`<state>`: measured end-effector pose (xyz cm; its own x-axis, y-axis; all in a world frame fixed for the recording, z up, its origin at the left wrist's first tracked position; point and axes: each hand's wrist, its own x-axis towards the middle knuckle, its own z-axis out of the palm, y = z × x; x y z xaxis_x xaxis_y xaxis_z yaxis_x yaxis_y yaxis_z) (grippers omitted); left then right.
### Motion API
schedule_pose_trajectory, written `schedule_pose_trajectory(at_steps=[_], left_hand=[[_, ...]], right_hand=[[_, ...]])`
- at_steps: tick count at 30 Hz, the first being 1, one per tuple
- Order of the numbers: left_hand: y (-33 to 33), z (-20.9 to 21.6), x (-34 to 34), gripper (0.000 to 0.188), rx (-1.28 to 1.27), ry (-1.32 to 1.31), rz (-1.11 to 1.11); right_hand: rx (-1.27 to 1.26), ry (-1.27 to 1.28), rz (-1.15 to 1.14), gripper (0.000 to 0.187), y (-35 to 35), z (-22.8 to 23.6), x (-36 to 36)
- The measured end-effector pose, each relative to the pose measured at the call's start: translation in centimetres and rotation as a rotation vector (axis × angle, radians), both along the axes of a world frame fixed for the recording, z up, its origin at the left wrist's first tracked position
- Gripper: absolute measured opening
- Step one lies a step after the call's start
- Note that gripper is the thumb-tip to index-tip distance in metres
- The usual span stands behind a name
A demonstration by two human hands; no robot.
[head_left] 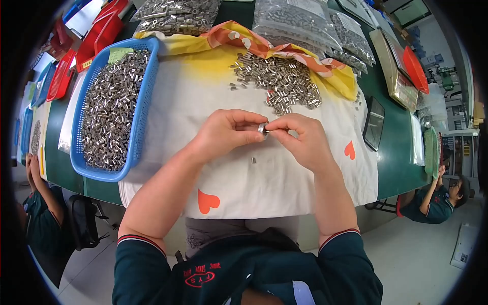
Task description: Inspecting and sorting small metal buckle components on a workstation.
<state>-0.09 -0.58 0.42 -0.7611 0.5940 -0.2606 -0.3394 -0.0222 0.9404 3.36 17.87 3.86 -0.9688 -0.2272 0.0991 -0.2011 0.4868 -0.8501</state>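
My left hand pinches a small shiny metal ring-like piece between thumb and fingertips. My right hand meets it from the other side, its thumb and forefinger closed at the piece's right end; whatever thin thing they grip there is mostly hidden. Both hands are above a white cloth printed with orange hearts. A single short metal sleeve lies on the cloth just below my hands. Beyond them spreads a loose pile of similar metal sleeves.
At left, a blue plastic basket holds many metal sleeves. Clear bags of metal parts line the far side behind the cloth's bunched yellow-orange edge. A black phone lies on the green table at right. Other people sit at both sides.
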Motion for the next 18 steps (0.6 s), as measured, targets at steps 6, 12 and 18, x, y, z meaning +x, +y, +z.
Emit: schedule_pose_trajectory(at_steps=[6,12,18], left_hand=[[0.2,-0.8,0.6,0.031,0.07,-0.041,-0.004],[0.6,0.1,0.9,0.032,-0.069,0.026,-0.047],[0.2,-0.3,0.5,0.028,0.064,-0.011,0.012]], right_hand=[[-0.064,-0.208,-0.115,0.014,1.2,-1.0,-1.0],[0.308,0.112,-0.23,0.012,1.3,-2.7,-1.9],[0.563,0.201,-0.152,0.007,0.9,-2.9,-1.9]])
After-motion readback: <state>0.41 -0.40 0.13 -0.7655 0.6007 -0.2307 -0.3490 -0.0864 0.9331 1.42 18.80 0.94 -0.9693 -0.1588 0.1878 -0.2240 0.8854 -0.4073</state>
